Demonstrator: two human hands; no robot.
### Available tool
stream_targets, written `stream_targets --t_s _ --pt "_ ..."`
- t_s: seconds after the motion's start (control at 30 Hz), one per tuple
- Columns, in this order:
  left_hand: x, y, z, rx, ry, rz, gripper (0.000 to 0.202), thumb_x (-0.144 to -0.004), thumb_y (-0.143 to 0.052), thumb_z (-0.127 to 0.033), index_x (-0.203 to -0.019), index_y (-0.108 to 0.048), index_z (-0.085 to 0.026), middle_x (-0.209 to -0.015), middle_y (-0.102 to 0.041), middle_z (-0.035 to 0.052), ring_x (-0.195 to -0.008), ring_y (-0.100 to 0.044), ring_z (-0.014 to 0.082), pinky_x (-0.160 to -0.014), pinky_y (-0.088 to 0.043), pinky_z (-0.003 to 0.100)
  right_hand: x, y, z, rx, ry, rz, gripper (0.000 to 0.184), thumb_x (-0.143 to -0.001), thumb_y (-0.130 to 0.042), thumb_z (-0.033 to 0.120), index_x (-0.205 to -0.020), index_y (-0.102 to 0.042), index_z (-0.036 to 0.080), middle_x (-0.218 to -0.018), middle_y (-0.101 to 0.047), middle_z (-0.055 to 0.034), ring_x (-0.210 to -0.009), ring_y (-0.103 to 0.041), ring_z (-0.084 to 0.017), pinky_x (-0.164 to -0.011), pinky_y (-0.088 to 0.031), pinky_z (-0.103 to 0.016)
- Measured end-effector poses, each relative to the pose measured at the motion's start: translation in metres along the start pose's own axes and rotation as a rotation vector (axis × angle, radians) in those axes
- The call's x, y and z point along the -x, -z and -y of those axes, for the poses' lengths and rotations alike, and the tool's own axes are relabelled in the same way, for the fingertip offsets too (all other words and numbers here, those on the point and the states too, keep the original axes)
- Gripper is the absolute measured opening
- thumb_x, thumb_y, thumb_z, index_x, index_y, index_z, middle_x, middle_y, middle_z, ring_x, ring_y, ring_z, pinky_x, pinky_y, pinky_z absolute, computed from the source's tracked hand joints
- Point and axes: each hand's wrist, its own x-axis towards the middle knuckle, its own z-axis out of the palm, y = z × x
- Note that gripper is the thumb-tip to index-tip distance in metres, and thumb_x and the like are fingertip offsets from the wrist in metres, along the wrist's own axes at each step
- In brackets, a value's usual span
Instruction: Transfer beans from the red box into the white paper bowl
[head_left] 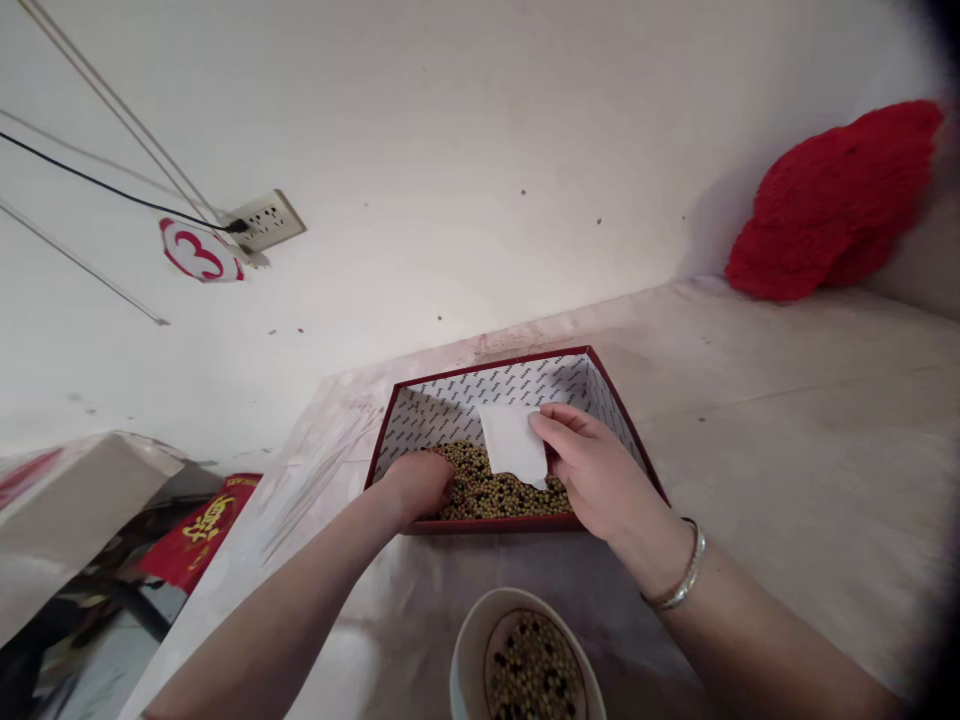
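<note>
A dark red box [491,525] with a printed white lining stands on the covered table, its floor under a layer of mixed yellowish and dark beans [491,497]. My left hand [421,486] reaches over the near left side into the beans; its fingers are curled and their tips are hidden. Between the thumb and fingers of my right hand [589,465] is a thin white piece of paper [514,443], held above the beans with its lower edge close to them. A metal bangle [686,570] circles my right wrist.
Nearer to me than the box is a white bucket [466,640] with similar beans inside. A fluffy red object [836,205] lies at the back right by the wall. On the left wall is a power socket [271,220] with a black cable. A red bag [206,530] lies beyond the table's left edge.
</note>
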Motion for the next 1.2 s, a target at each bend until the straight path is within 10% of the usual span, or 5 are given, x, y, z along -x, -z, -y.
stream_targets --t_s 0.13,0.3,0.43,0.83,1.2 --pt "0.012 0.011 0.000 0.078 0.037 -0.275 0.008 -0.080 -0.056 -0.022 -0.080 -0.063 -0.018 -0.080 -0.066 0.0033 -0.076 -0.061 0.0171 -0.070 -0.049 0.032 -0.001 0.000 -0.001 0.011 0.006 0.007 0.015 -0.072 -0.063 0.032 -0.069 -0.056 0.019 -0.060 -0.047 0.0038 -0.053 -0.041 -0.009 -0.045 -0.029 -0.021" --pt "0.051 0.026 -0.026 0.214 0.071 -0.748 0.023 -0.087 -0.044 -0.022 -0.107 -0.055 -0.021 -0.095 -0.065 0.0035 -0.086 -0.060 0.0150 -0.076 -0.048 0.029 0.002 0.001 0.000 0.118 -0.009 0.055 0.015 -0.074 -0.061 0.032 -0.067 -0.056 0.019 -0.061 -0.049 0.0039 -0.054 -0.041 -0.009 -0.048 -0.030 -0.021" --pt "0.066 0.026 -0.057 0.378 -0.275 -1.318 0.039 -0.075 -0.061 -0.009 -0.113 -0.054 -0.020 -0.082 -0.067 0.0011 -0.080 -0.059 0.0144 -0.076 -0.049 0.030 0.005 0.000 0.003 0.205 -0.058 0.153 0.010 -0.075 -0.059 0.028 -0.071 -0.057 0.019 -0.064 -0.051 0.0033 -0.059 -0.044 -0.010 -0.053 -0.033 -0.023" --pt "0.043 0.012 -0.070 0.416 -0.348 -1.467 0.078 -0.068 -0.066 0.002 -0.134 -0.034 -0.023 -0.090 -0.072 0.0008 -0.085 -0.062 0.0153 -0.078 -0.052 0.033 0.005 0.003 0.003 0.160 -0.101 0.312 0.014 -0.075 -0.060 0.029 -0.068 -0.057 0.018 -0.057 -0.046 0.0049 -0.052 -0.039 -0.009 -0.050 -0.029 -0.023" --pt "0.043 0.017 -0.071 0.544 -0.300 -1.407 0.027 -0.071 -0.065 -0.002 -0.093 -0.060 -0.018 -0.090 -0.069 0.0022 -0.091 -0.060 0.0151 -0.082 -0.051 0.033 0.005 0.002 0.006 0.208 -0.040 0.350 0.015 -0.077 -0.058 0.026 -0.066 -0.055 0.017 -0.058 -0.043 0.0048 -0.055 -0.037 -0.009 -0.053 -0.028 -0.025"
